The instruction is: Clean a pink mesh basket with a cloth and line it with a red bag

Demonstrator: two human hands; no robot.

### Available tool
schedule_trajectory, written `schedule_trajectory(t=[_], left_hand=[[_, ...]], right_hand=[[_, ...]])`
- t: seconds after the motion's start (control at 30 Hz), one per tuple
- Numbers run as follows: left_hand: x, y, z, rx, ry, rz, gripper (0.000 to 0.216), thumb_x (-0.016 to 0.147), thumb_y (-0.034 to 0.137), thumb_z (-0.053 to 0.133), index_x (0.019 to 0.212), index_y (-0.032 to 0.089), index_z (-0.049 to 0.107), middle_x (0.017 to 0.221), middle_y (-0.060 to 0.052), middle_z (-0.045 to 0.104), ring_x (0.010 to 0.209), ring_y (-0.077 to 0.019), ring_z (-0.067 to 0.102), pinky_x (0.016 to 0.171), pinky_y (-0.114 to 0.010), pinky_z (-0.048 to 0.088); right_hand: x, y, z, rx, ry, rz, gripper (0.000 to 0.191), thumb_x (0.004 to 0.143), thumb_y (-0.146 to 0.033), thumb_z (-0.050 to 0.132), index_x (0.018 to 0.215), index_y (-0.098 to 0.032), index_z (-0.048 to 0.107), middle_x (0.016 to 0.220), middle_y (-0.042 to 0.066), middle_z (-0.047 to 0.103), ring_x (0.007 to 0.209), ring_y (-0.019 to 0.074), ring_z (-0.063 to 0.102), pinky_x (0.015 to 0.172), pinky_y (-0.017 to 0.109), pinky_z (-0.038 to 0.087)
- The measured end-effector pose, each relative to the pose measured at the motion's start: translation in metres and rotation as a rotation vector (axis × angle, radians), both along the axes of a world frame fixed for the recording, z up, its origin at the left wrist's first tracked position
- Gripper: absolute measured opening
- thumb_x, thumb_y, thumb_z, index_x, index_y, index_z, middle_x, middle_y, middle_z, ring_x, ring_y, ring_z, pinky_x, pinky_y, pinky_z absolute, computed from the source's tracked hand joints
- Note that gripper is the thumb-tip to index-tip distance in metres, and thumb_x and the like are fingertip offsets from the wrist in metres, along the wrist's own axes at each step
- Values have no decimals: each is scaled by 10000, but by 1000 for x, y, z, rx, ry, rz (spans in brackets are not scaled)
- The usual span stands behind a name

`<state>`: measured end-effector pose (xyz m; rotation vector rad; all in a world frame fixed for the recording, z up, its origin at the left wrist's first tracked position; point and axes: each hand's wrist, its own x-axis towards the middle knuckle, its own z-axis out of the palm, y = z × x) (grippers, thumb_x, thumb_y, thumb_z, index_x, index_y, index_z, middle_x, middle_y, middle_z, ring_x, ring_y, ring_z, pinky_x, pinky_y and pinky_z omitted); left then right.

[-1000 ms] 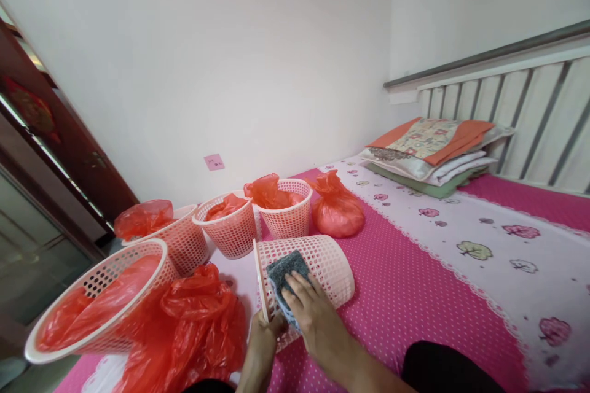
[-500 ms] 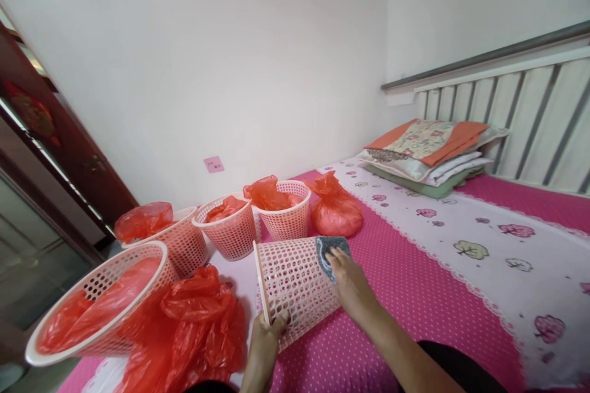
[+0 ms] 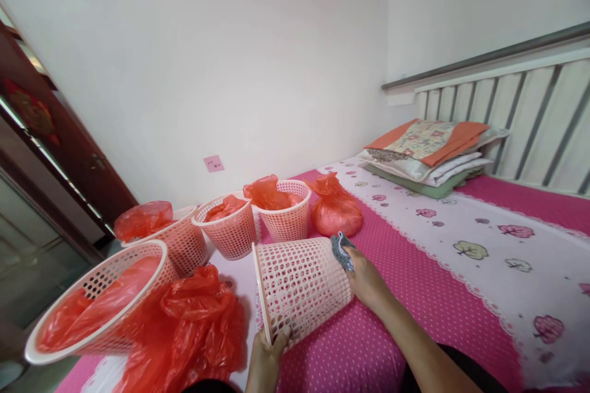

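Note:
A pale pink perforated basket (image 3: 299,282) lies on its side on the bed, mouth towards the left. My left hand (image 3: 270,353) grips its rim at the bottom, fingers curled over the edge. My right hand (image 3: 366,279) presses a grey scouring pad (image 3: 342,250) flat against the basket's base at the right end. The pad shows only edge-on between my fingers and the basket.
Loose red plastic bags (image 3: 193,319) lie left of the basket. Several pink baskets lined with red bags (image 3: 228,224) stand behind, and a tied red bag (image 3: 336,209) sits beside them. Folded bedding (image 3: 428,147) lies by the slatted headboard. A pink dotted bedspread (image 3: 415,295) covers the bed.
My right hand has slid the grey pad from the basket's side near the rim, along the wall, round onto its base. My left hand kept its hold on the rim.

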<state>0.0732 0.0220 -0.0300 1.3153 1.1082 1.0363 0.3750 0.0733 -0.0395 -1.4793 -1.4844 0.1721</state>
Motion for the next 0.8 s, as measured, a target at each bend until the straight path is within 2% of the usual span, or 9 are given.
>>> schedule_trajectory(t=[0.1,0.23,0.3,0.37,0.43,0.53,0.63,0.7,0.8], left_hand=[[-5,0,-5,9,25,-38,522,749,619,839,993,159,861,1016,-161,863,996,-357,784,976,-488,598],[-14,0,-3,-22,-16,-121,523,684,565,902,1018,165,848,1080,-164,860,1079,-378,780,1069,-518,564],[-16,1,6,-16,-48,-71,598,611,537,946,1061,162,825,1134,-168,850,1109,-391,774,1057,-519,576],[-16,3,19,-4,-77,57,667,575,527,963,1110,166,794,1182,-165,838,1129,-390,768,1005,-488,605],[-12,8,33,11,-83,123,676,599,506,958,1155,169,770,1188,-153,836,1123,-361,769,962,-431,611],[-2,16,44,-55,-102,136,587,572,525,966,976,141,782,923,-115,852,860,-290,792,791,-364,612],[7,19,43,-125,-140,155,577,515,608,964,765,143,732,658,-36,757,602,-188,684,626,-305,547],[10,17,38,-120,-163,136,578,529,626,955,754,148,721,639,-9,722,585,-153,635,612,-281,514],[8,13,34,-117,-194,99,543,583,609,945,787,155,729,648,9,696,605,-140,611,627,-271,492]], right_hand=[[2,-1,2,-26,13,-15,569,804,-31,494,1339,-155,641,1318,175,749,1203,266,725,1043,399,568],[2,-1,4,-41,26,-12,588,812,-43,491,1378,-148,613,1333,177,742,1212,265,719,1047,411,558],[1,-2,6,-43,27,4,579,806,-50,501,1362,-151,628,1343,172,736,1226,268,709,1057,420,551],[0,-3,7,-43,28,16,564,804,-51,499,1337,-161,648,1330,163,742,1212,266,714,1051,420,552],[-2,-4,8,-42,29,25,551,805,-52,499,1314,-177,666,1299,149,756,1182,261,726,1035,414,559],[-2,-5,9,-30,24,45,533,806,-57,513,1296,-183,681,1283,147,759,1187,265,720,1042,421,556],[0,-5,8,-22,12,65,518,809,-57,517,1279,-190,692,1270,144,763,1197,265,716,1065,433,548],[0,-5,6,-30,14,52,532,822,-67,510,1318,-172,669,1294,164,751,1205,272,715,1073,449,547],[-3,-3,0,-9,35,-4,659,829,-84,511,1483,-157,536,1446,194,663,1308,283,663,1114,473,525]])
